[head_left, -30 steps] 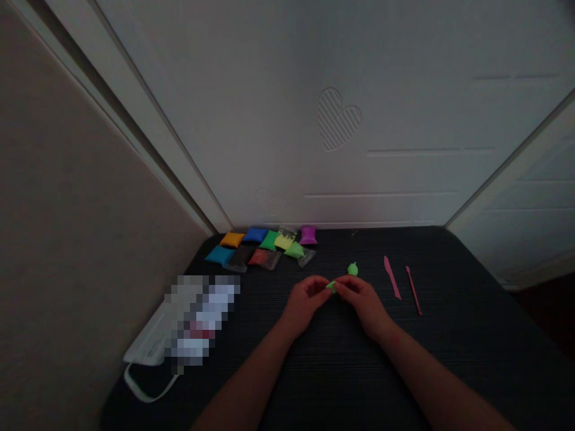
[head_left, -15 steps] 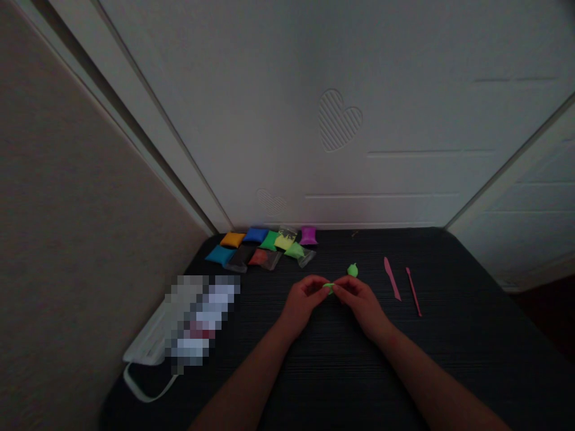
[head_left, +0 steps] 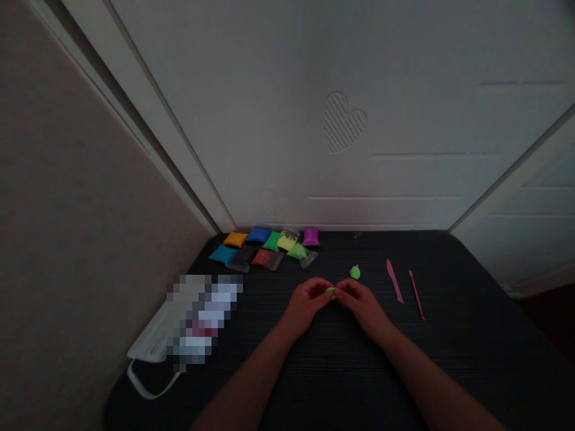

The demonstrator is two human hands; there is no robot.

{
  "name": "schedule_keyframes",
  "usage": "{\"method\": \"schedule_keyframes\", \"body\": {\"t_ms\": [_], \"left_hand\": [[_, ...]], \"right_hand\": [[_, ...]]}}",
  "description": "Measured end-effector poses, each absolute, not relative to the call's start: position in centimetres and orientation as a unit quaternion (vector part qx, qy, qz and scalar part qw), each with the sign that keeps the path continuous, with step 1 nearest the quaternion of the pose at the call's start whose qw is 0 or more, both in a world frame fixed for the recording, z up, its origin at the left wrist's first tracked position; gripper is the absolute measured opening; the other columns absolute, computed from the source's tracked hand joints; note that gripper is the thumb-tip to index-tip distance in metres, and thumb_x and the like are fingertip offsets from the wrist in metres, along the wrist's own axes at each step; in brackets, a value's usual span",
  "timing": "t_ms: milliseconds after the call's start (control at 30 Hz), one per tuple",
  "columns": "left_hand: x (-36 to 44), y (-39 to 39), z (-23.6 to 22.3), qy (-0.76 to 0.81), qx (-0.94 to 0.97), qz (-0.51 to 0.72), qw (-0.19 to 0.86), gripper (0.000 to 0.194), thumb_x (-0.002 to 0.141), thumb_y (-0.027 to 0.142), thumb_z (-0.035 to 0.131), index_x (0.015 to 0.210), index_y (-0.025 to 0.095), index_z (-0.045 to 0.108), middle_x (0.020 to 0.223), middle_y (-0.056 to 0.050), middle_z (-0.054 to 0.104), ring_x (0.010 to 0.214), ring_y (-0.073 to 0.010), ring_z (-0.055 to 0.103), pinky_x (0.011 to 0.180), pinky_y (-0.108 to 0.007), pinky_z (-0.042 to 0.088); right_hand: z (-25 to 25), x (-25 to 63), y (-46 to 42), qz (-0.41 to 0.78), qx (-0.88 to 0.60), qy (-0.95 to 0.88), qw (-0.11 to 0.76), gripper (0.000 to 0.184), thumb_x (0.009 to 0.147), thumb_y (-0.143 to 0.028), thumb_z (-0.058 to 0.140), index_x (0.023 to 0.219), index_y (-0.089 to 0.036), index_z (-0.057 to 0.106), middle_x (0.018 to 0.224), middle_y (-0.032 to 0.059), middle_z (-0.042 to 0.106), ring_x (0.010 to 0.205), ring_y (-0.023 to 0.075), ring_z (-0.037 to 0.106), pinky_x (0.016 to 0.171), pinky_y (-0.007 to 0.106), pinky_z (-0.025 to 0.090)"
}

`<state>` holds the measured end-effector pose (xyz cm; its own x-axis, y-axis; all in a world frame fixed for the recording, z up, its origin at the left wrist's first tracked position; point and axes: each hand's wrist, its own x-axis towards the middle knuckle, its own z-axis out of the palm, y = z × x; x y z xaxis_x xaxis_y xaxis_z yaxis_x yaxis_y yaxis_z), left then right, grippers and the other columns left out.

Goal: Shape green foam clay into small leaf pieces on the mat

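My left hand and my right hand meet over the middle of a dark table. Both pinch a small piece of light green clay between their fingertips, so most of it is hidden. A second small lump of green clay lies on the table just beyond my right hand, apart from it.
Several small bags of coloured clay lie in a cluster at the back left. Two pink modelling tools lie to the right. A white bag with a blurred patch sits at the left edge. A white panelled wall rises behind.
My fingers have worked the green piece slightly; less of it shows between them. The view has shifted a little; nothing else moved.
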<state>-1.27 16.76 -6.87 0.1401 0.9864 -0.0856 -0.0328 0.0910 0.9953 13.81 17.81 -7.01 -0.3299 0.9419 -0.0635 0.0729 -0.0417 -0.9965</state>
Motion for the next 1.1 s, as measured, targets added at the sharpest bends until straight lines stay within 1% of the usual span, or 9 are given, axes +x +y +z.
{"method": "schedule_keyframes", "body": {"t_ms": [200, 333, 467, 567, 633, 733, 833, 933, 1100], "left_hand": [[-1.35, 16.77, -7.08, 0.464, 0.511, 0.449, 0.568, 0.014, 0.067, 0.027, 0.061, 0.078, 0.019, 0.061, 0.075, 0.000, 0.061, 0.073, -0.0141, 0.055, 0.070, -0.026, 0.040], [-1.46, 16.88, -7.24, 0.461, 0.492, 0.465, 0.574, 0.019, 0.067, 0.025, 0.062, 0.084, 0.019, 0.061, 0.079, -0.001, 0.061, 0.076, -0.0137, 0.055, 0.072, -0.025, 0.040], [-1.66, 17.08, -7.32, 0.461, 0.448, 0.497, 0.583, 0.026, 0.064, 0.025, 0.065, 0.089, 0.019, 0.059, 0.081, -0.001, 0.061, 0.075, -0.0129, 0.055, 0.070, -0.024, 0.041], [-1.78, 17.25, -7.44, 0.465, 0.422, 0.513, 0.586, 0.026, 0.069, 0.029, 0.061, 0.092, 0.018, 0.059, 0.083, -0.003, 0.062, 0.077, -0.0144, 0.056, 0.069, -0.026, 0.041], [-1.78, 17.31, -7.47, 0.478, 0.423, 0.508, 0.578, 0.024, 0.070, 0.032, 0.058, 0.089, 0.017, 0.061, 0.082, -0.004, 0.063, 0.077, -0.0153, 0.056, 0.070, -0.027, 0.041], [-1.65, 17.27, -7.33, 0.489, 0.449, 0.486, 0.568, 0.022, 0.066, 0.031, 0.062, 0.083, 0.017, 0.063, 0.082, -0.003, 0.064, 0.078, -0.0155, 0.056, 0.074, -0.027, 0.041], [-1.54, 17.18, -7.18, 0.487, 0.477, 0.478, 0.554, 0.021, 0.064, 0.030, 0.064, 0.080, 0.017, 0.063, 0.085, -0.003, 0.063, 0.082, -0.0173, 0.056, 0.078, -0.029, 0.041], [-1.61, 17.17, -7.22, 0.496, 0.492, 0.479, 0.531, 0.021, 0.067, 0.031, 0.061, 0.081, 0.016, 0.064, 0.086, -0.004, 0.062, 0.083, -0.0180, 0.055, 0.079, -0.030, 0.041], [-1.74, 17.19, -7.27, 0.506, 0.484, 0.479, 0.529, 0.021, 0.070, 0.033, 0.058, 0.083, 0.017, 0.063, 0.081, -0.003, 0.062, 0.076, -0.0154, 0.055, 0.074, -0.027, 0.041]], "right_hand": [[-7.03, 13.92, 17.62, 0.542, -0.430, -0.625, 0.360, 0.015, 0.077, -0.035, 0.049, 0.076, -0.020, 0.054, 0.065, -0.0036, 0.049, 0.061, 0.0109, 0.046, 0.057, 0.022, 0.036], [-7.05, 13.81, 17.48, 0.526, -0.436, -0.638, 0.354, 0.018, 0.079, -0.036, 0.046, 0.079, -0.021, 0.055, 0.067, -0.0027, 0.051, 0.062, 0.0114, 0.046, 0.057, 0.023, 0.036], [-7.30, 13.79, 17.63, 0.541, -0.442, -0.613, 0.369, 0.021, 0.079, -0.038, 0.046, 0.075, -0.020, 0.055, 0.064, -0.0023, 0.050, 0.061, 0.0120, 0.046, 0.058, 0.024, 0.037], [-7.43, 13.87, 17.84, 0.560, -0.442, -0.579, 0.395, 0.022, 0.078, -0.039, 0.047, 0.076, -0.019, 0.056, 0.064, -0.0016, 0.051, 0.061, 0.0125, 0.047, 0.059, 0.025, 0.038], [-7.46, 13.91, 17.94, 0.568, -0.444, -0.556, 0.413, 0.022, 0.078, -0.039, 0.048, 0.078, -0.019, 0.056, 0.064, -0.0012, 0.051, 0.060, 0.0126, 0.047, 0.059, 0.025, 0.038], [-7.47, 13.88, 17.99, 0.573, -0.447, -0.540, 0.424, 0.022, 0.077, -0.039, 0.049, 0.081, -0.019, 0.057, 0.065, -0.0011, 0.052, 0.060, 0.0125, 0.047, 0.058, 0.025, 0.038], [-7.50, 13.80, 17.96, 0.575, -0.450, -0.544, 0.415, 0.022, 0.077, -0.039, 0.049, 0.082, -0.019, 0.057, 0.064, -0.0017, 0.051, 0.060, 0.0121, 0.047, 0.058, 0.024, 0.038], [-7.59, 13.75, 17.90, 0.575, -0.446, -0.556, 0.401, 0.022, 0.077, -0.039, 0.049, 0.081, -0.020, 0.058, 0.063, -0.0026, 0.050, 0.060, 0.0115, 0.046, 0.058, 0.023, 0.037], [-7.52, 13.65, 17.71, 0.565, -0.431, -0.598, 0.370, 0.020, 0.078, -0.037, 0.048, 0.081, -0.020, 0.059, 0.067, -0.0020, 0.052, 0.064, 0.0120, 0.048, 0.060, 0.023, 0.037]]}}
